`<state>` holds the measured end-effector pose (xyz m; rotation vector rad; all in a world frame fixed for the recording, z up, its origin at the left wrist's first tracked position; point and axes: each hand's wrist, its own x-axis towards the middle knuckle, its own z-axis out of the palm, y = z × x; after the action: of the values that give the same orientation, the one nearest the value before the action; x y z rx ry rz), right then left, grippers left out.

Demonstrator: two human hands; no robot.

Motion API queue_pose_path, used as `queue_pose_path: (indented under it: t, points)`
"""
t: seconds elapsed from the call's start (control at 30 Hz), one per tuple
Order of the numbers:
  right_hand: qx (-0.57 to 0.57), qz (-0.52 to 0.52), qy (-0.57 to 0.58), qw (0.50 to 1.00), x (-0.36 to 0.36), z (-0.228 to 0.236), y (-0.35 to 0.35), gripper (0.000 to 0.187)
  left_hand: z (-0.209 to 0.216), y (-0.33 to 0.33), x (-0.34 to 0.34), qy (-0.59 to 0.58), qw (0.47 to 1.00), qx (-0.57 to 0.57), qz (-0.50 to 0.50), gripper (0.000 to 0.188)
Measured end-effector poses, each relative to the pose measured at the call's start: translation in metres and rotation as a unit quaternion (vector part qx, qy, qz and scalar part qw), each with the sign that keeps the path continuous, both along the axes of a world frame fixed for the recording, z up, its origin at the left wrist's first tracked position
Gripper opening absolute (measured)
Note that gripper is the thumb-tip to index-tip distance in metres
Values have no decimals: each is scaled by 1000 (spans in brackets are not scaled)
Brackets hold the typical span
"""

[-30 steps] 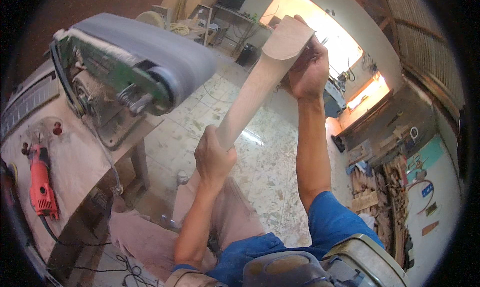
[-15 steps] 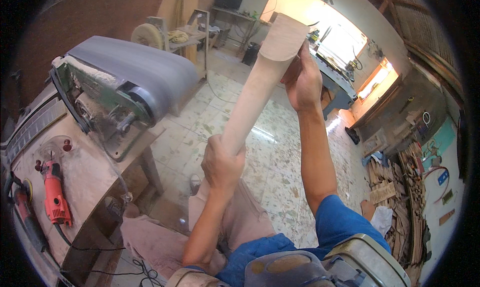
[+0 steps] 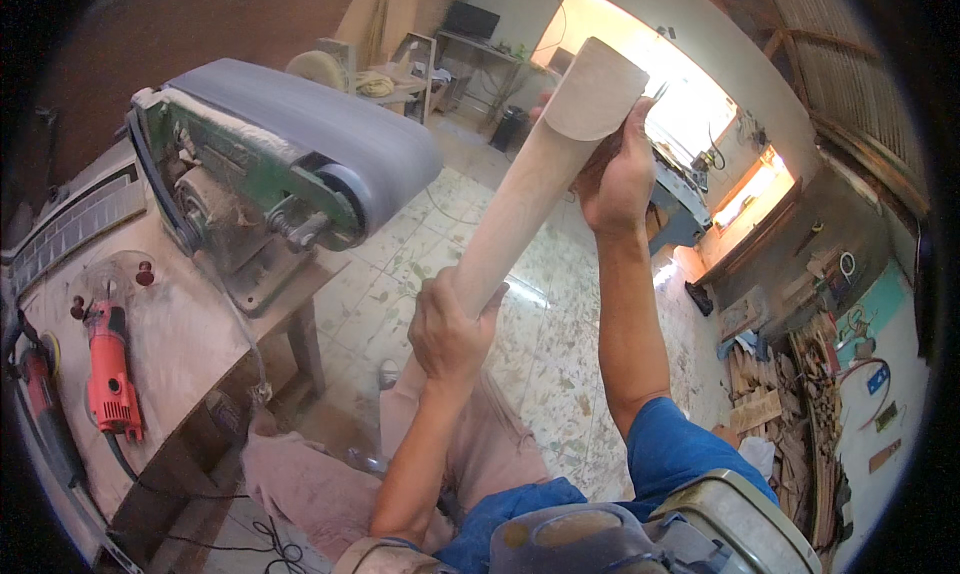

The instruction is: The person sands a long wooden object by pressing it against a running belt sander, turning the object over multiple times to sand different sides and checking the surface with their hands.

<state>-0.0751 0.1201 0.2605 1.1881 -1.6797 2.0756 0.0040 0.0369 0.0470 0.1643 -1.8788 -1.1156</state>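
A long pale wooden piece [image 3: 520, 199], shaped like a guitar neck, is held up slantwise in front of me. It has a rounded shaft and a wider, thicker block at its far end with a curved step. Around the lower part of the shaft my left hand [image 3: 452, 326] is closed, thumb on the right side. Up at the block end, my right hand [image 3: 618, 179] grips from behind and the right; fingertips show past the block's left edge, the rest of those fingers hidden. To the left, apart from the wood, stands a belt sander [image 3: 290, 114] with a wide grey belt.
A dusty workbench [image 3: 190, 364] carries the sander, a red angle grinder [image 3: 112, 374] and another red power tool [image 3: 48, 414]. Black cords [image 3: 275, 544] trail below. Stacked wood offcuts [image 3: 790, 404] line the right wall; a bin [image 3: 510, 129] stands far back.
The block end has moved slightly right and lower in view, with both hands still gripping the wood. The sander and bench appear shifted right as my view turns left.
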Motion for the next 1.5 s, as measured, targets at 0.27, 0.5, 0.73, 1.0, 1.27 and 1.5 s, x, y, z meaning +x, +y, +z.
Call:
queue_pose_path:
  t: [0.27,0.5,0.73,1.0,1.27,1.5]
  points:
    - [13,16,119,993,11,25,-46,58,-14,-24,-8,64,996,38,-40,52]
    - [66,-20,178,982,7,16,-74,58,-33,-41,-15,61,983,126,-120,46]
    - [96,-53,207,972,9,1,-73,54,-48,-44,-18,56,975,131,-173,40]
    - [154,-140,257,944,10,-5,-65,54,-59,-45,-27,56,965,134,-217,36]
    - [114,-117,260,952,9,25,-82,55,-33,-58,-24,108,954,141,-241,27]
    - [144,-173,318,921,6,11,-79,51,-44,-56,-25,69,940,175,-284,22]
